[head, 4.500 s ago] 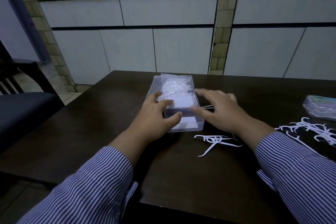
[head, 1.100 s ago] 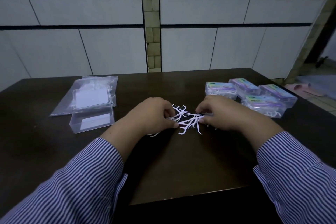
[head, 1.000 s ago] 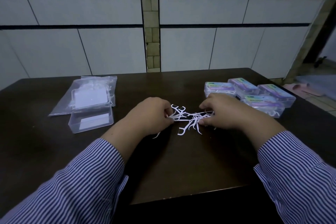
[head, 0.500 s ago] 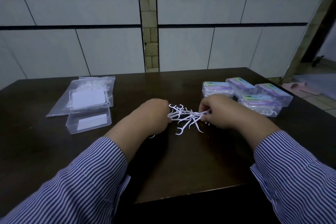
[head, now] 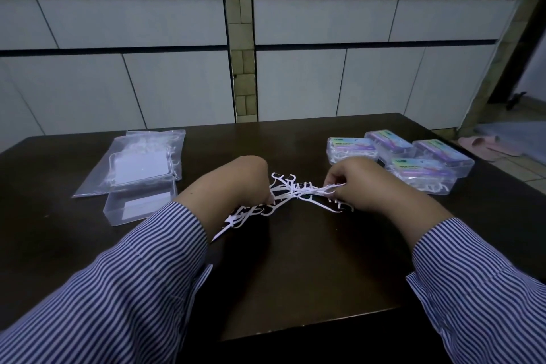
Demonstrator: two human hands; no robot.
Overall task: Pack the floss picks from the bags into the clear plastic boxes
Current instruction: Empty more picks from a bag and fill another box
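Dim light falls on a dark wooden counter (head: 295, 275) before pale cabinet doors. At far left a bag (head: 130, 165) of floss picks lies with an open clear box (head: 139, 205) on and beside it. The left hand (head: 236, 183) curls around one end of a tangled bunch of floss picks (head: 295, 190); the right hand (head: 360, 183) pinches the other end. Four filled boxes (head: 413, 162) sit far right. Interlocked picks could snag, scatter or slide off the near edge if pulled apart sharply.
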